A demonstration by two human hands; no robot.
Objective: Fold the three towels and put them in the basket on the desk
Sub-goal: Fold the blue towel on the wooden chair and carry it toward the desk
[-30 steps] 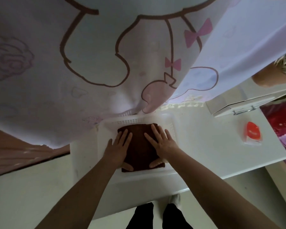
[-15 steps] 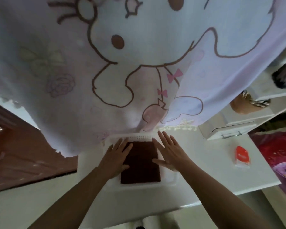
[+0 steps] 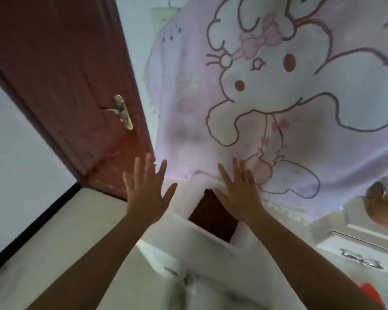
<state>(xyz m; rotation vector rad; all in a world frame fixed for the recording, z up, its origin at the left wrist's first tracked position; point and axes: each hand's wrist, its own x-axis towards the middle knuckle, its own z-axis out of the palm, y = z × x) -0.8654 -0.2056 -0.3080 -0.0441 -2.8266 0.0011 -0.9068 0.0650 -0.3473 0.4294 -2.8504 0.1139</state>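
Both hands were open, fingers straight & spread, gripping nothing. L hand [image 3: 147, 191] was up by the left side of the white basket [image 3: 186, 198]. R hand [image 3: 238, 193] was over the basket's far right part. Couldn't tell if either touched anything. Brown towel [image 3: 213, 213] lay folded inside the basket, between the two forearms, on the white desk [image 3: 211, 276]. Pink cartoon-bunny curtain [image 3: 278, 86] hung behind, its hem at the basket. Dark red door [image 3: 65, 74] w/ metal handle [image 3: 123, 111] stood to the left.
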